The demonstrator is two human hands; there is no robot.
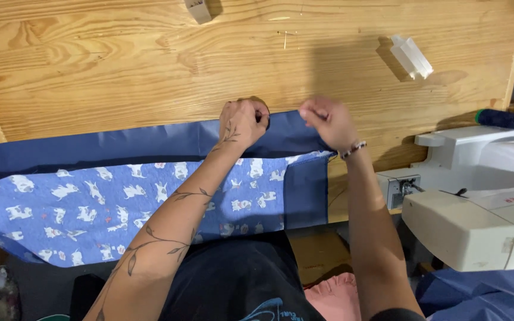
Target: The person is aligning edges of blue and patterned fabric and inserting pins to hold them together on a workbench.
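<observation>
A plain navy fabric point(120, 142) lies along the near part of a wooden tabletop point(150, 65), with a blue printed fabric with white animals point(90, 208) hanging over the table's front edge. My left hand point(242, 122) is closed on the far edge of the navy fabric near the middle. My right hand point(327, 122) pinches the same edge a little to the right, close to the fabric's corner. A beaded bracelet point(353, 148) sits on my right wrist.
A white sewing machine point(477, 208) stands at the right with a dark blue thread spool point(507, 120) on top. A small clear plastic piece point(411, 56) and a small pale block point(198, 10) lie at the far side of the tabletop. More blue fabric point(477, 294) lies at the bottom right.
</observation>
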